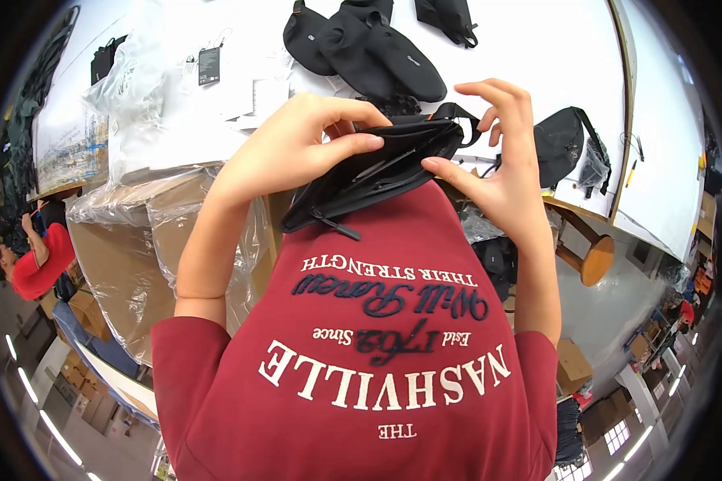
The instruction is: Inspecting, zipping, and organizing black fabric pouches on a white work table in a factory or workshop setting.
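A black zippered sling bag (333, 188) is held up close against my chest at the table's near edge. Its mouth gapes, so part of the dark inside shows, and a zipper pull (338, 227) hangs at the lower left corner. My left hand (297, 144) pinches the upper rim between thumb and fingers. On the other side, my right hand (507, 164) has its fingers raised and spread, with the thumb tip against the bag's right edge. A looped strap (464, 120) rises from the bag beside those fingers.
More black bags (369, 52) are piled across the white table (529, 48); another bag (560, 144) lies to the right. Left are clear plastic wrap (132, 104), a black tag (209, 66) and a plastic-covered carton (124, 256). A wooden stool (595, 258) stands low right; a person in red (44, 260) is far left.
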